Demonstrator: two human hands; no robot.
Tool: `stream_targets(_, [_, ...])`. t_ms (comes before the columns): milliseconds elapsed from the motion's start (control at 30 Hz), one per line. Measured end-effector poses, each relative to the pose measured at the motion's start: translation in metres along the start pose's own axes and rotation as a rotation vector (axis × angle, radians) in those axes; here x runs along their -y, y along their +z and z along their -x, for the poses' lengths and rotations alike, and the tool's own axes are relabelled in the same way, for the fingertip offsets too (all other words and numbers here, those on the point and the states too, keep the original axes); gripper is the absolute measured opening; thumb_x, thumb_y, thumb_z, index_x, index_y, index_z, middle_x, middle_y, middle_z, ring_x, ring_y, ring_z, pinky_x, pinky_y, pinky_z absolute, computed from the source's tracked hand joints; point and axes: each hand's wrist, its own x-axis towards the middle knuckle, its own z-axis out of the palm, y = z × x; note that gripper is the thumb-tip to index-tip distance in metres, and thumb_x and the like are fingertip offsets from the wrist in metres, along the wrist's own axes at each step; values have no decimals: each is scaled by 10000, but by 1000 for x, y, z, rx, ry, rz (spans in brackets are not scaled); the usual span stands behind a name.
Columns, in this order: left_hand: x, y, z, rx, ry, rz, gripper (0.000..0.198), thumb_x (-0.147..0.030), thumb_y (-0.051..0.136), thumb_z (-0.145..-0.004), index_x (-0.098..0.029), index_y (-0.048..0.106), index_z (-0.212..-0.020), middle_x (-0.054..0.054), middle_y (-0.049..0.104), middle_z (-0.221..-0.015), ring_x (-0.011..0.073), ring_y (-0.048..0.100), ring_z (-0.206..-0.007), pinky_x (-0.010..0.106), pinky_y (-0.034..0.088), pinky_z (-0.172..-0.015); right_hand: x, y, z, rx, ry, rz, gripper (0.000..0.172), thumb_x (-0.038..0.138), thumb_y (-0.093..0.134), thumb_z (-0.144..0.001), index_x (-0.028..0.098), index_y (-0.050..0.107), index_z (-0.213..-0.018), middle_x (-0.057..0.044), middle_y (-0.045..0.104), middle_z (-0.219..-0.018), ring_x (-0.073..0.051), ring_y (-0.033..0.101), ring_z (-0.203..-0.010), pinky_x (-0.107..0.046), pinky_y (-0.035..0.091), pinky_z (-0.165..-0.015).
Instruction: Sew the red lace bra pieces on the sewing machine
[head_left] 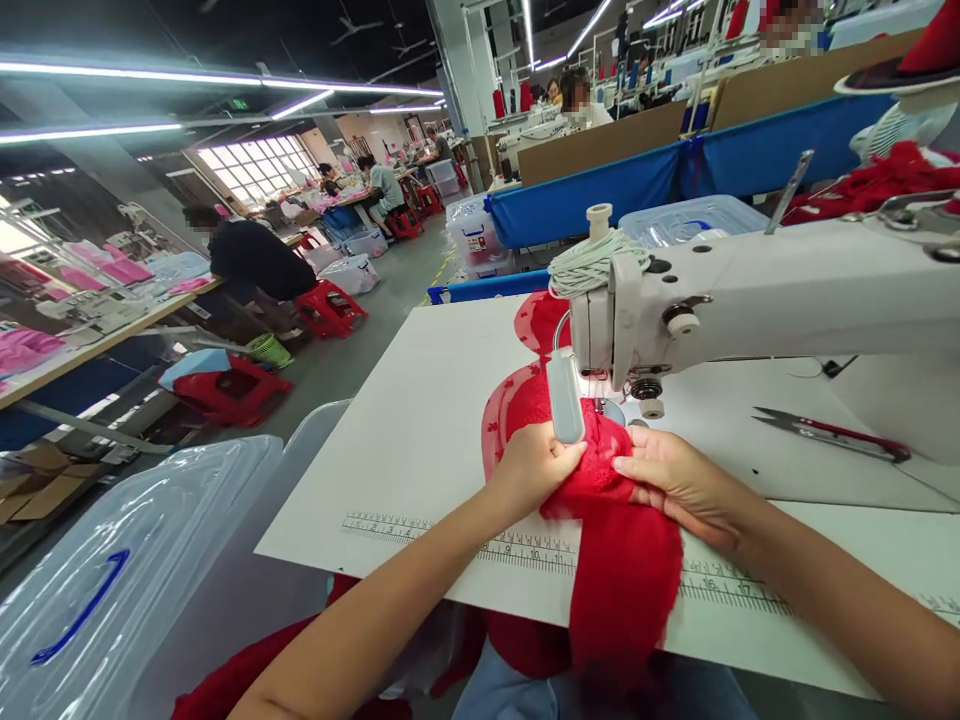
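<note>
A red lace garment (615, 570) lies on the white sewing table (420, 430) and hangs over its front edge. Its upper part runs under the head of a white sewing machine (750, 290). My left hand (536, 465) is closed on the red fabric just left of the needle area. My right hand (675, 480) pinches the same fabric from the right, fingers pressed together. Both hands sit right in front of the machine's presser foot, which a grey guard (564, 398) partly hides.
Red-handled snips (832, 433) lie on the table to the right. A ruler strip (540, 548) runs along the table's front. A clear plastic bin lid with a blue handle (112, 590) is at lower left. Other people sit at tables across the aisle.
</note>
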Motion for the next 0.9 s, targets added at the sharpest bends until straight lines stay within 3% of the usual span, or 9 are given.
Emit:
stream_targets(100, [6,0,-4,-74,56,91,313,-258,591,-786,-215,324,-629,-46,353,-601,111,326,-549,264,226,-522,-4,3,0,-41,11,84,295,216,685,-748,204,526,-995,-43,722,-894,-180,710,-762,-297,597,-727])
stream_targets(233, [14,-7,-6,-83,94,237,265,-343,571,-808,-213,366,-703,-57,331,-625,91,283,-534,233,218,-502,-13,7,-1,-261,10,313,506,242,617,-752,241,398,-1208,27,680,-749,-194,691,-629,-336,584,-642])
stream_targets(300, [17,-9,-8,-54,77,300,306,-422,573,-817,-215,367,-727,-68,317,-608,79,275,-511,221,218,-490,-18,6,0,-309,-89,522,536,285,577,-774,274,373,-1269,68,628,-668,-180,639,-530,-310,539,-544])
stream_targets(367, [19,-11,-10,-39,57,343,355,-495,572,-825,-217,365,-749,-72,320,-611,72,288,-497,212,222,-478,-23,5,2,-289,-256,772,428,313,503,-823,286,451,-1247,65,603,-633,-169,605,-503,-299,502,-525])
stream_targets(433, [22,-12,-13,-27,46,364,386,-537,587,-825,-217,379,-766,-71,330,-614,71,310,-494,207,216,-465,-26,5,4,-254,-421,1021,307,302,415,-872,274,571,-1136,24,644,-679,-175,625,-559,-303,489,-549])
stream_targets(567, [28,-13,-17,0,56,380,350,-505,641,-820,-211,452,-814,-69,357,-610,75,345,-512,201,231,-470,-32,5,5,-252,-653,1389,339,253,343,-923,227,679,-953,-44,713,-808,-192,667,-673,-279,421,-494])
stream_targets(733, [35,-14,-23,49,63,438,248,-384,674,-818,-209,535,-925,-57,439,-661,77,412,-553,203,331,-532,-37,5,5,-265,-791,1550,314,196,383,-934,196,696,-960,-25,673,-704,-162,631,-588,-262,323,-439])
stream_targets(900, [34,-12,-25,76,99,473,198,-281,705,-801,-197,555,-900,-66,437,-644,66,373,-546,195,318,-534,-39,5,5,-267,-840,1567,304,177,383,-937,190,687,-930,-10,624,-646,-146,594,-542,-268,257,-423])
